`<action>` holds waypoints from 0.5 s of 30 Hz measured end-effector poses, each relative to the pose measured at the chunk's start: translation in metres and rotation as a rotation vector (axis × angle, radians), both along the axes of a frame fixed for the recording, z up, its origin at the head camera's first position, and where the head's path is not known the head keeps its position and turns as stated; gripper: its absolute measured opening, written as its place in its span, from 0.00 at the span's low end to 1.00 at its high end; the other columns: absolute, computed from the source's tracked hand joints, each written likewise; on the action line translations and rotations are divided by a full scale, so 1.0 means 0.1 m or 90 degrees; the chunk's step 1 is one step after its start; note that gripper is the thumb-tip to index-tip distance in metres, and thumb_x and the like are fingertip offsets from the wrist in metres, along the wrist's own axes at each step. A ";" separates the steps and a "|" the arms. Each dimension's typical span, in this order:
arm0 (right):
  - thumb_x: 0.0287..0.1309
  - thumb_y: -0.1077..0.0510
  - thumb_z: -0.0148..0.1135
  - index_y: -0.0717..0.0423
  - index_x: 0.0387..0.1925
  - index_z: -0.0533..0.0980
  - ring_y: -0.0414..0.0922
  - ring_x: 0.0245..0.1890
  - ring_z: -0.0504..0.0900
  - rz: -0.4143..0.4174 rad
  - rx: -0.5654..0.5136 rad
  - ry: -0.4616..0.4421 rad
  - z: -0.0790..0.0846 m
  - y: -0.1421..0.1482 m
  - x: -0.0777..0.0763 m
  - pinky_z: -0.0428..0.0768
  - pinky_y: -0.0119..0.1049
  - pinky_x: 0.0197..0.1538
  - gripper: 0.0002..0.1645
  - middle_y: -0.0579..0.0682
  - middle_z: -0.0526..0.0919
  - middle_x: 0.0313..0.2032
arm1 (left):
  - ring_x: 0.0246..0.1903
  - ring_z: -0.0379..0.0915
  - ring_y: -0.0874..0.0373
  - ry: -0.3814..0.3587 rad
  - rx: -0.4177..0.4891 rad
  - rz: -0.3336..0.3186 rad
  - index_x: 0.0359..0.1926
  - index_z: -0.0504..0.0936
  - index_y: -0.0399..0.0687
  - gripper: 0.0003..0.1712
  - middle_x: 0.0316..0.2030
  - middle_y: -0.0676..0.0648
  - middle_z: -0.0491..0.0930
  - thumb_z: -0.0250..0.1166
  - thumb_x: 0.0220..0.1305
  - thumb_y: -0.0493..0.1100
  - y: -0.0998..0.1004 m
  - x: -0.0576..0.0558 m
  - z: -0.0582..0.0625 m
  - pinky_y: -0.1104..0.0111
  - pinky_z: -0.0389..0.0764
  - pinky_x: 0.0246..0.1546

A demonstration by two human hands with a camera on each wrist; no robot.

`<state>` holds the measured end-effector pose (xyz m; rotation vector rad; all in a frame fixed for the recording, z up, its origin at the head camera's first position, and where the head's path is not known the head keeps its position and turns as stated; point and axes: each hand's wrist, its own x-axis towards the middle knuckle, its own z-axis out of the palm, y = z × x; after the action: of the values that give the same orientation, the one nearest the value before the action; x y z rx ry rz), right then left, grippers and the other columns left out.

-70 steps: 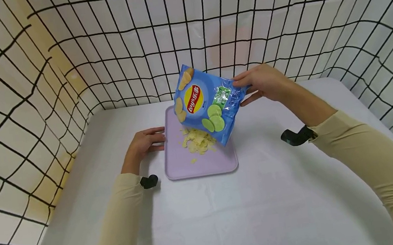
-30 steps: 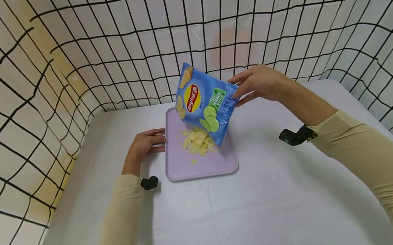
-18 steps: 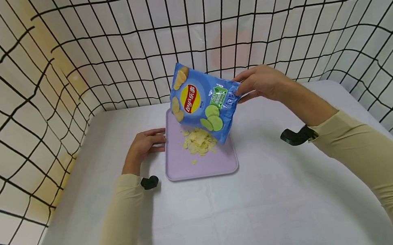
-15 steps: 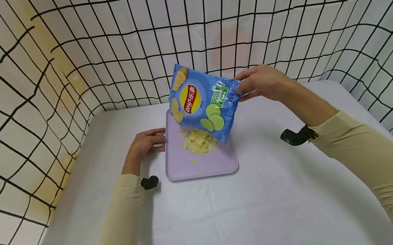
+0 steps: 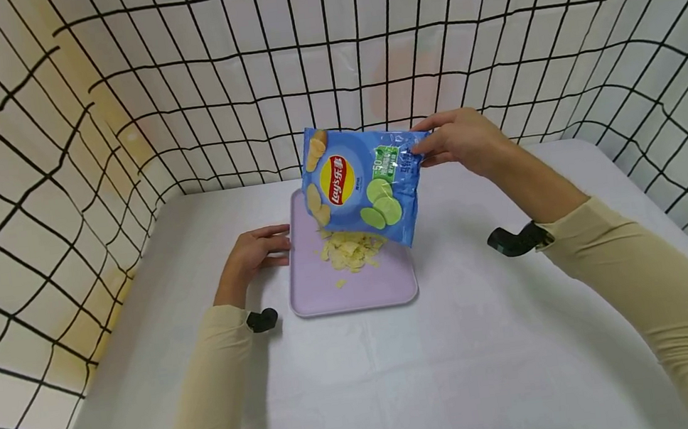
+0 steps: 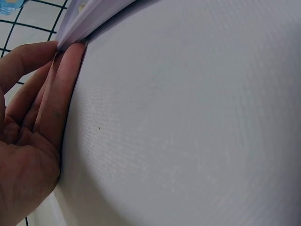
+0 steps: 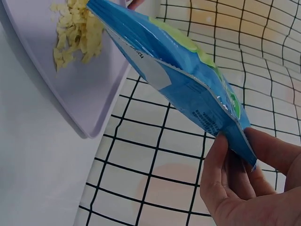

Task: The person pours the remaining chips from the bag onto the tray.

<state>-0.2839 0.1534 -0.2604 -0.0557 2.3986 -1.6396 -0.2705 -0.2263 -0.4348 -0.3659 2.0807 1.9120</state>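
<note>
My right hand (image 5: 464, 139) pinches one end of a blue chip bag (image 5: 358, 202), its thumb and fingers on either face in the right wrist view. The bag is tilted over a lilac tray (image 5: 354, 295), its lower edge hanging above a heap of pale yellow chips (image 5: 351, 251). Part of the heap and the tray's far right side are hidden behind it. At the tray's left side my left hand (image 5: 252, 254) holds the rim; the left wrist view has thumb and fingertips meeting at the tray's edge (image 6: 101, 16).
A white-covered table (image 5: 477, 355) lies under everything. Black wire mesh (image 5: 354, 34) stands behind and at both sides, close behind the bag. A small loose chip (image 5: 340, 283) lies on the tray in front of the heap. Dark wrist cameras (image 5: 518, 241) sit at both cuffs.
My right hand has turned the chip bag closer to level, its upper left corner sinking and its lower corner shifting right. The left hand and the tray have stayed put.
</note>
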 end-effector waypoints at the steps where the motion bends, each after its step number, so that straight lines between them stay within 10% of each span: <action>1: 0.65 0.59 0.67 0.60 0.65 0.74 0.43 0.41 0.88 -0.001 -0.002 -0.001 0.00 0.00 0.00 0.87 0.32 0.53 0.28 0.52 0.86 0.47 | 0.36 0.85 0.62 -0.001 0.001 0.003 0.66 0.78 0.42 0.28 0.58 0.37 0.79 0.68 0.64 0.32 0.00 0.00 0.00 0.66 0.91 0.39; 15: 0.65 0.55 0.68 0.56 0.64 0.78 0.45 0.46 0.87 -0.007 -0.040 0.011 0.00 0.02 0.00 0.81 0.41 0.64 0.27 0.51 0.87 0.50 | 0.36 0.85 0.62 -0.010 -0.012 0.000 0.67 0.77 0.43 0.29 0.62 0.37 0.78 0.68 0.64 0.33 0.01 0.02 0.03 0.66 0.90 0.40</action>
<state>-0.2842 0.1554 -0.2601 -0.0684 2.3637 -1.7271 -0.2688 -0.2255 -0.4317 -0.3833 2.0902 1.8855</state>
